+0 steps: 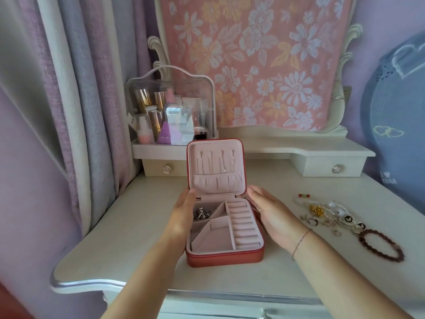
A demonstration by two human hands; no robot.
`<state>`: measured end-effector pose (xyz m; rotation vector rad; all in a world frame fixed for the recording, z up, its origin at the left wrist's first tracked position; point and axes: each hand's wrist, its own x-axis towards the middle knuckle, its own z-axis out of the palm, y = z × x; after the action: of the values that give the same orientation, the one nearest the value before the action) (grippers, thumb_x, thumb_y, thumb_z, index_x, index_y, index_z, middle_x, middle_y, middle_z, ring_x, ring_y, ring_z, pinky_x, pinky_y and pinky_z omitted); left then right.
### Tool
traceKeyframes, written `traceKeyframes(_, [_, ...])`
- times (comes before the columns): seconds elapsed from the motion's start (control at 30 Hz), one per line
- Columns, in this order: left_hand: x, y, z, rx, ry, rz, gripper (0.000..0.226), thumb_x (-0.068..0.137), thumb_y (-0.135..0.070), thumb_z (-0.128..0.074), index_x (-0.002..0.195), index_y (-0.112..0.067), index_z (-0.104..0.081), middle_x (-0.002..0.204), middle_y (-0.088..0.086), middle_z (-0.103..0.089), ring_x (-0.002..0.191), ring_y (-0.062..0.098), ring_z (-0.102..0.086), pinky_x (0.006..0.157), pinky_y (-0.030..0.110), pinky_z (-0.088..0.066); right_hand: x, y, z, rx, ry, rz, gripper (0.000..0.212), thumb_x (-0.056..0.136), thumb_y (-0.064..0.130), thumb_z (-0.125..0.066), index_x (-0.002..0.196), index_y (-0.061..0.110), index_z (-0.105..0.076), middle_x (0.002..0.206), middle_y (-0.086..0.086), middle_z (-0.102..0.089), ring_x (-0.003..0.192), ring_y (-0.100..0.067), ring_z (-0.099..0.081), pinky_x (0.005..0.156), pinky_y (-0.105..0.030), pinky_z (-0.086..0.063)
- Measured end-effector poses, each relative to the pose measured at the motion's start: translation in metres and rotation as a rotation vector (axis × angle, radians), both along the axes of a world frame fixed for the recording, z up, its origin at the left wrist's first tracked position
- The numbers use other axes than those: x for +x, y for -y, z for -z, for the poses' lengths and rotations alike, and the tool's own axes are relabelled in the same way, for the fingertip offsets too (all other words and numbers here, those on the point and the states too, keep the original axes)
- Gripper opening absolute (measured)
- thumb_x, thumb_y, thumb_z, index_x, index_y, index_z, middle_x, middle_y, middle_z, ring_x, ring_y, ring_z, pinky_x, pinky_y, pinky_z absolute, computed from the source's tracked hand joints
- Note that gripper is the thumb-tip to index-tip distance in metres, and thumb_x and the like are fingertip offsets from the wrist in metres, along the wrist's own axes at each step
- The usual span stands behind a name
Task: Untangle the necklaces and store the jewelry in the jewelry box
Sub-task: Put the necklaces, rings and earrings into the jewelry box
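On a cream-white dressing table (138, 238) with a smooth, curved near edge, a square jewelry box (224, 256) was set open at the middle. Its outer shell was of reddish, leather-like material with rounded corners, and its inside was lined in soft pale pink fabric. The lid was stood upright at the far side, and thin chain necklaces (216, 164) were hung in it above a gathered pocket. The base was divided into angled compartments on the left and a column of padded ring rolls (243, 224) on the right. A tangle of silver jewelry (202, 213) was seen in the far left compartment.

The left hand (184, 212) was laid against the box's left wall, fingers nearly straight and reaching the lid's lower corner. The right hand (269, 215) was rested against the right wall, fingers loosely extended; nothing was pinched or clasped by either.

Well to the right, loose jewelry (331, 215) of pearls, rings and gold pieces was scattered, with a dark red bead bracelet (380, 245) nearest. At the far left, a clear plastic cosmetics case (171, 111) was placed.
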<state>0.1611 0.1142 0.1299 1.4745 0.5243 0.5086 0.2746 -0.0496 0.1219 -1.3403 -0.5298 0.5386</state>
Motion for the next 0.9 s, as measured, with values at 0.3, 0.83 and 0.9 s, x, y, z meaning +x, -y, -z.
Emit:
traceKeyframes(0.3, [0.009,0.018,0.014,-0.012,0.002,0.095,0.06,0.073,-0.071,-0.047,0.127,-0.046,-0.056,0.129,-0.01,-0.062,0.119,0.018,-0.06,0.105,0.05,-0.043,-0.007,0.03,0.002,-0.036,-0.01,0.064,0.063,0.082,0.057,-0.061,0.135,0.024,-0.051,0.132,0.004,-0.059,0.126,-0.016,-0.052,0.112,-0.046,-0.035])
traceKeyframes(0.83, [0.008,0.039,0.009,-0.083,0.159,0.25,0.038,0.104,-0.037,-0.033,0.126,-0.019,-0.059,0.112,0.011,-0.072,0.094,0.03,-0.071,0.083,0.043,-0.057,0.016,0.185,-0.016,-0.668,0.558,0.66,0.01,0.079,0.022,-0.076,0.082,0.028,-0.069,0.092,0.002,-0.067,0.085,-0.015,-0.061,0.088,-0.039,-0.048])
traceKeyframes(0.9, [0.008,0.039,0.01,-0.082,0.161,0.264,0.04,0.104,-0.038,-0.032,0.127,-0.018,-0.058,0.113,0.01,-0.071,0.096,0.03,-0.071,0.085,0.043,-0.056,0.019,0.202,-0.005,-0.773,0.526,0.725,0.014,0.074,0.028,-0.079,0.082,0.031,-0.068,0.093,0.004,-0.064,0.09,-0.018,-0.061,0.093,-0.046,-0.045])
